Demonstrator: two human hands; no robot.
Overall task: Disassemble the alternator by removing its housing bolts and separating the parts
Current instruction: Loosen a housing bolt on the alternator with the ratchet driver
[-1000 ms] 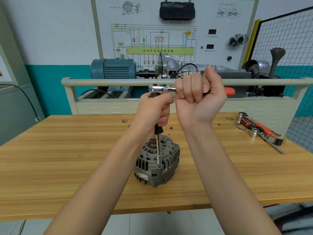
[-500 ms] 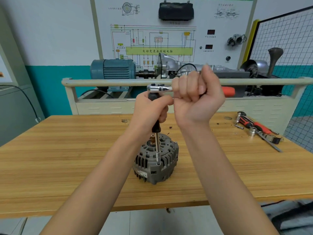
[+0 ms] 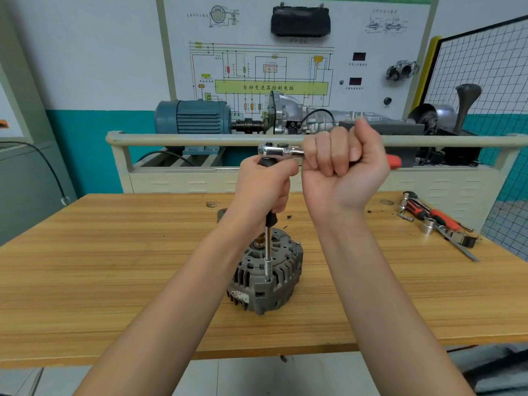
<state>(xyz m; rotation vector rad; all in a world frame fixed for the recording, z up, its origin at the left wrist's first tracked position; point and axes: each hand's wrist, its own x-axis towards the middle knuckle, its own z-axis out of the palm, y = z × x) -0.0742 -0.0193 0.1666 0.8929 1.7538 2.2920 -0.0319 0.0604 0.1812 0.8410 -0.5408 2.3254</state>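
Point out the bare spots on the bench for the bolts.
Bare wood lies left of the alternator to the table edge, and between the alternator and the loose tools at right. The far-right corner is crowded.

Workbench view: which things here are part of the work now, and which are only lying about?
In use:
- alternator
- ratchet wrench, held by right hand
- extension bar, steadied by left hand

Lying about:
- spare hand tools on the table
- blue motor behind
- wiring diagram board
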